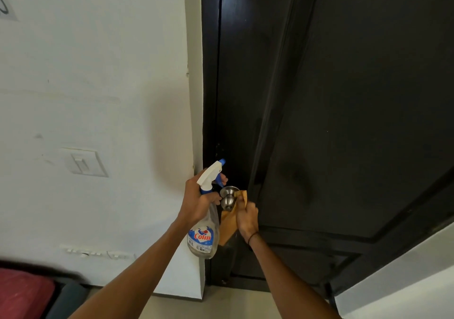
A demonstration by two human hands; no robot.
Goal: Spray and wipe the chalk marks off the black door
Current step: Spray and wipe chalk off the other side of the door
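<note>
The black door (344, 97) fills the right half of the view, with dull smears on its lower panel. My left hand (196, 200) grips the neck of a clear spray bottle (204, 237) with a white and blue trigger head, held just left of the metal door knob (228, 197). My right hand (247, 216) holds a tan cloth (227, 227) against the right side of the knob; part of the cloth hangs below it.
A white wall (98, 97) lies left of the door frame, with a light switch (82, 162) and a low socket strip (98, 253). A red cushion (22, 294) sits at the bottom left. A white wall (405, 277) borders the door at lower right.
</note>
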